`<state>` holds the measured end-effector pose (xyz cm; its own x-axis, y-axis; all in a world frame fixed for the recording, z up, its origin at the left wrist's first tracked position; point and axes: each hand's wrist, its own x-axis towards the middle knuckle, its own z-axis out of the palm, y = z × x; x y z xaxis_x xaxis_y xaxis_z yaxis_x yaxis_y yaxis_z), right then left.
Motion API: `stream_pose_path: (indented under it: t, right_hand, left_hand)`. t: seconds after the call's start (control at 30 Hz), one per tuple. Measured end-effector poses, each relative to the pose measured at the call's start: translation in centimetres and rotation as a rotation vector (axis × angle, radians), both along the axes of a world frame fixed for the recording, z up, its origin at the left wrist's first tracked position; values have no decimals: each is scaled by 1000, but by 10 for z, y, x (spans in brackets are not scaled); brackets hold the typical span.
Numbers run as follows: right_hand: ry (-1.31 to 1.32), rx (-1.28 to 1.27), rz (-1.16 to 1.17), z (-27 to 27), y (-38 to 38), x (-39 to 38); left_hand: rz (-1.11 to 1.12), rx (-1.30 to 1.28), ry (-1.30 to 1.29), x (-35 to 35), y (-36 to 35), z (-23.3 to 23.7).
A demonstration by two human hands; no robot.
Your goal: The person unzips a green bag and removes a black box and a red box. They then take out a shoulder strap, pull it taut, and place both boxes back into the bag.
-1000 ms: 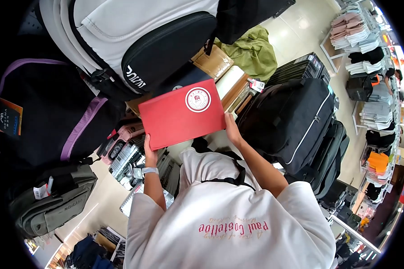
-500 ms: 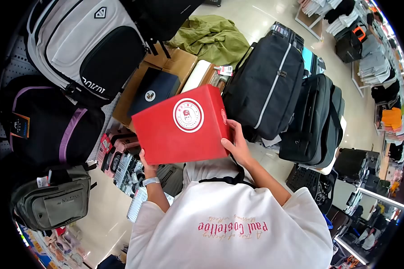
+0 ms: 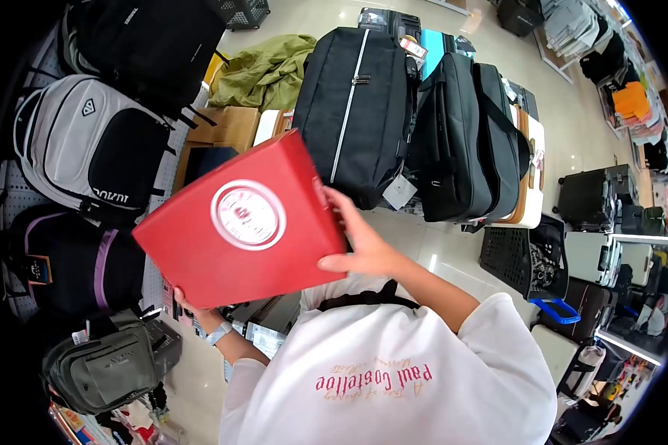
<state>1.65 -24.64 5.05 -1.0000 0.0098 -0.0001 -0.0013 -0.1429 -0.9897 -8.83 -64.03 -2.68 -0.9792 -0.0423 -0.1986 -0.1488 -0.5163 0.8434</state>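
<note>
A flat red box point(image 3: 237, 222) with a round white emblem on its lid is held up in front of my chest, tilted with its right end higher. My right hand point(image 3: 360, 245) grips its right edge, thumb under and fingers spread along the side. My left hand point(image 3: 189, 305) holds the lower left corner from beneath and is mostly hidden by the box; a pale wristband shows on that wrist. I wear a white shirt with pink lettering.
Backpacks hang on a wall at left: a white-and-black one point(image 3: 89, 148), a black-and-purple one point(image 3: 67, 267), a grey-green one point(image 3: 104, 367). Large black bags point(image 3: 364, 104) stand on a table ahead. An olive cloth point(image 3: 267, 70) lies on cardboard boxes. Suitcases and clothing racks fill the right.
The view has swung to the right. The red box has come closer and lower left, tilting more, with both hands still on it.
</note>
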Motion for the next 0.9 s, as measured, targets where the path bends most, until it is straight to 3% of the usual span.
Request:
stream_pose_path:
  t: [0.07, 0.13, 0.27, 0.33, 0.4, 0.5, 0.6, 0.67, 0.73, 0.77, 0.83, 0.9]
  right_hand:
    - [-90, -200, -78, 11, 31, 2]
    - [-99, -255, -220, -8, 62, 4]
    - [-134, -433, -354, 2, 117, 15]
    - [-145, -402, -365, 3, 138, 25]
    - [-163, -385, -398, 10, 153, 28]
    - [-245, -408, -403, 1, 182, 37]
    - [-241, -465, -586, 1, 201, 46]
    - [-105, -669, -626, -13, 224, 54]
    - [-67, -717, -823, 0, 231, 46]
    - [-72, -718, -811, 3, 234, 42]
    - [-16, -567, -1012, 9, 242, 35]
    - [-77, -601, -1007, 19, 249, 36]
  left_hand:
    - [-52, -10, -9, -2, 23, 8]
    - [-86, -260, 42, -7, 47, 8]
    - [-440, -211, 82, -32, 98, 24]
    - [-475, -199, 60, -33, 147, 64]
    - [-457, -201, -211, -39, 174, 78]
    - [-586, -147, -121, -53, 198, 70]
    - [-609, -154, -152, -45, 237, 82]
    - [-471, -124, -151, -31, 277, 90]
    - [-459, -143, -89, -18, 305, 88]
    - [-457, -163, -29, -9, 318, 87]
    - [-431, -180, -2, 15, 347, 88]
    - [-409, -200, 37, 42, 381, 87]
